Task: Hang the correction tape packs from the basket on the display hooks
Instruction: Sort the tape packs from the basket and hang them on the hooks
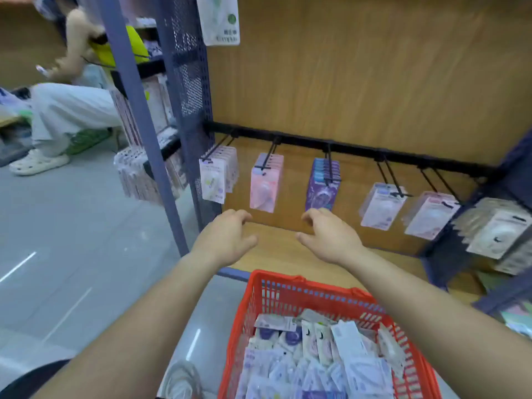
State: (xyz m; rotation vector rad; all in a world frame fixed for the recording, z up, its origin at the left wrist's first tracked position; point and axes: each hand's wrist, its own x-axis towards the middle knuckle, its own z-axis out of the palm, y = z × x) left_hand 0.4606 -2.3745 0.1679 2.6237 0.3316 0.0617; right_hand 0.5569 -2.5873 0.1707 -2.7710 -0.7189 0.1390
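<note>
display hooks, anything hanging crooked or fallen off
Nothing stands out: the hung packs sit in tidy stacks on the display hooks, none fallen on the shelf. The loose packs in the red basket lie jumbled.

Red basket [260,295]; pink [265,185] and purple packs [321,188].

No text is legible. The white card [218,18] above the hook rail [345,146] bears a green round mark and dark print, blurred past reading; the hanging packs [266,182] below that rail likewise.
</note>
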